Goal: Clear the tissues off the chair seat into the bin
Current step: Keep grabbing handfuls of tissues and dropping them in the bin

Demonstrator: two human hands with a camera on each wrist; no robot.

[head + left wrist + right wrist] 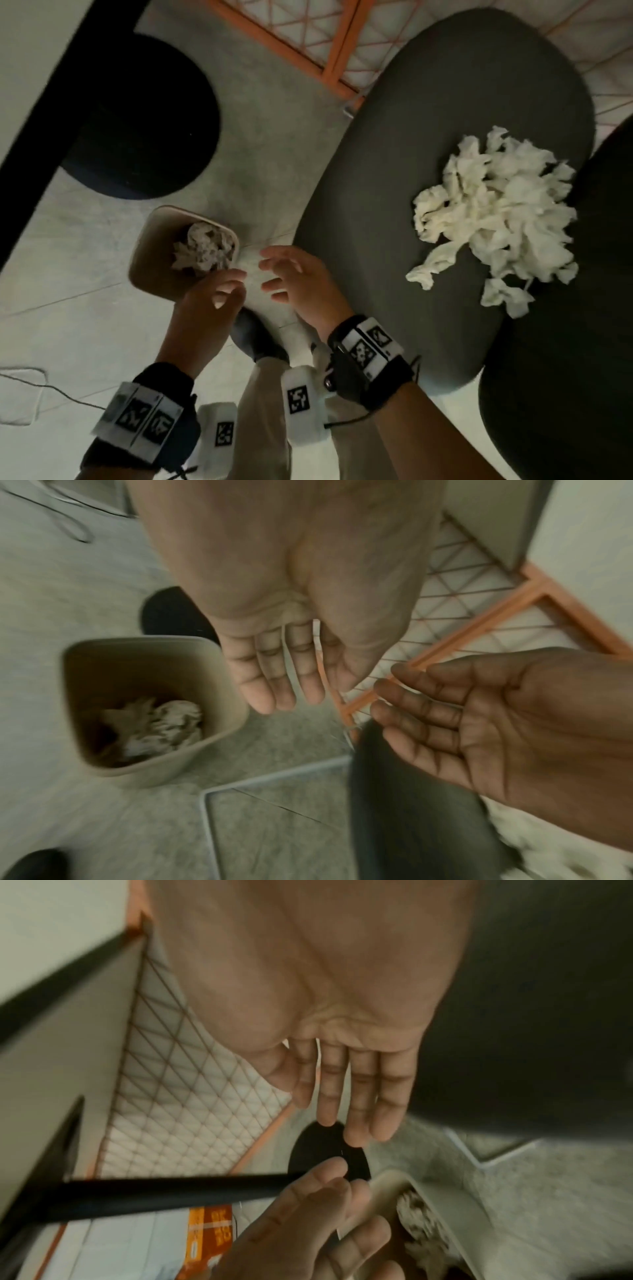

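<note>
Both hands hang empty just beside the bin (150, 253), which stands on the floor next to the chair seat (394, 212). The left hand (209, 301) is at the bin's near rim, fingers relaxed and slightly bent, holding nothing. The right hand (301, 277) is between the bin and the seat's edge, fingers spread and straight, also holding nothing. Crumpled tissues in the bin (202, 250) fill its bottom. A heap of white tissues (493, 219) lies on the seat, well apart from the bin.
</note>
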